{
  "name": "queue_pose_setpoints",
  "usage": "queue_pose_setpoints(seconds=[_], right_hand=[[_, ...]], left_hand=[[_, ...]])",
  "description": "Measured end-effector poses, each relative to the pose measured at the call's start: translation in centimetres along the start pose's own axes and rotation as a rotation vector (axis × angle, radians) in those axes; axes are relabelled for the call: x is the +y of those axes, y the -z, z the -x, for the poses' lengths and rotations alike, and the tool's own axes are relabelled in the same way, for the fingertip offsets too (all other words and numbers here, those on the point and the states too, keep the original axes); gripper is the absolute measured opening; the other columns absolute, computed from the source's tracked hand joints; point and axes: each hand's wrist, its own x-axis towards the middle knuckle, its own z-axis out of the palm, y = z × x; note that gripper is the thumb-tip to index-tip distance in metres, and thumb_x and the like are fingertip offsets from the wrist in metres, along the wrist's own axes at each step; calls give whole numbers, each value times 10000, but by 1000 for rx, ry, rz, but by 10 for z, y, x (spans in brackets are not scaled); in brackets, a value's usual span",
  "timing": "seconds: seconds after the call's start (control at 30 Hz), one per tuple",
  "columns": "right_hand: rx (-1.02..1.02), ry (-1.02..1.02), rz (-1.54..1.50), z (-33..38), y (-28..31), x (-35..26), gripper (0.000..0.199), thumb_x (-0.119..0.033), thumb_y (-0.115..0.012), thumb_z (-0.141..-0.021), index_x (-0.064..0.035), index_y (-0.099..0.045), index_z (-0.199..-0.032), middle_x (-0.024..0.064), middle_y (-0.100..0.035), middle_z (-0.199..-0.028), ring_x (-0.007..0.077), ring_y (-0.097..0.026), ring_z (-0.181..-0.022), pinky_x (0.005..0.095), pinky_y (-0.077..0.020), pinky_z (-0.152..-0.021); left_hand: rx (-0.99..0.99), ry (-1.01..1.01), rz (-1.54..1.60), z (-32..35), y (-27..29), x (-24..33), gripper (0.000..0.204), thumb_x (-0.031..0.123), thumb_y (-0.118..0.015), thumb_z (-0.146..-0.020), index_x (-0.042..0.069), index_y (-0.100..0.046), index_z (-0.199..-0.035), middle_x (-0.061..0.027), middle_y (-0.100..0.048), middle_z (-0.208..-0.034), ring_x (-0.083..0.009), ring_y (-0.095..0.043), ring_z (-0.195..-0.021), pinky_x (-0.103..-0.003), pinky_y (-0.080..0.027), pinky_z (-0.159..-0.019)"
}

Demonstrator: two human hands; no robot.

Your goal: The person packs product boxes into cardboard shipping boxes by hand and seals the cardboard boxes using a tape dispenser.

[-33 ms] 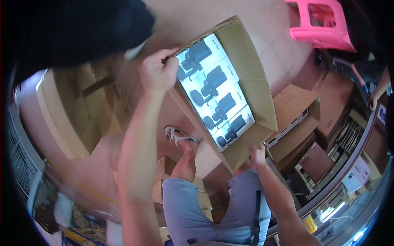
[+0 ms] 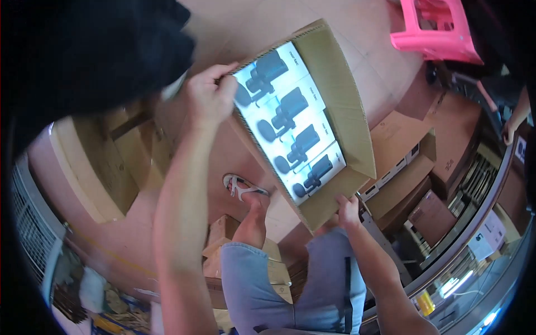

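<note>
Both my hands hold an open cardboard carton (image 2: 352, 100) tilted in front of me. Several white product boxes (image 2: 287, 114) stand in a row inside, each printed with a picture of a dark microphone. My left hand (image 2: 211, 96) is closed over the carton's upper left edge, its thumb on the rim. At the near right corner, my right hand (image 2: 348, 212) pinches the carton's edge. A raised flap leans outward along the carton's right side.
At the left lies a large open carton (image 2: 89, 173); a person in dark clothing (image 2: 106, 56) stands above it. To the right are an open carton with white boxes (image 2: 399, 145), a pink stool (image 2: 438, 33) and another person's hand (image 2: 509, 134). Small cartons (image 2: 223, 234) sit by my leg.
The carton and my left hand have shifted slightly left. The dark-clothed person has moved a little to the left. My grip is unchanged.
</note>
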Motion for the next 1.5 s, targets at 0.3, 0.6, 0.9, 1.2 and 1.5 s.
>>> queue_pose_setpoints(seconds=[0.3, 0.6, 0.9, 1.2, 1.5], right_hand=[[-190, 81, 412, -64, -104, -42, 432, -240, -587, -902, 63, -545, -1206, 180, -659, -1050, 327, -642, -915, 408, -502, -817], [236, 438, 1001, -89, -229, -39, 1112, -594, -564, -868, 143, 15, -1466, 443, 93, -1490, 558, 91, -1417, 587, 11, -1158], [-260, 469, 1193, -43, -163, -73, 1124, -621, -618, -797, 31, -57, -1522, 392, 47, -1528, 525, 11, -1440, 626, -84, -1138], [-793, 420, 1242, -13, -189, -77, 1253, -609, -726, -703, 72, -47, -1507, 397, 121, -1517, 534, 74, -1434, 667, -133, -1108], [-708, 632, 1094, -29, -171, -30, 1022, -487, -689, -780, 55, -194, -1492, 376, 100, -1529, 581, 27, -1413, 729, -107, -1068]], left_hand=[[332, 66, 96, -83, 44, -85, 293, 62, -547, -848, -55, -680, -1082, -84, -699, -993, -132, -626, -884, -250, -487, -798], [-50, -260, -1311, -136, -20, -67, 547, 471, -595, -813, 49, -648, -1156, -197, -669, -1138, -364, -642, -1047, -465, -493, -901], [250, 104, -859, -5, -212, -107, 795, 358, -461, -813, -30, -276, -1482, -295, -200, -1555, -497, -106, -1448, -654, -82, -1134], [285, 49, -860, -1, -188, -122, 755, 293, -516, -786, -20, -354, -1454, -290, -188, -1561, -461, -120, -1460, -648, -97, -1130], [896, -599, -745, -129, -60, -23, 668, 319, -551, -868, -92, -390, -1370, -361, -379, -1392, -453, -306, -1366, -516, -258, -1112]])
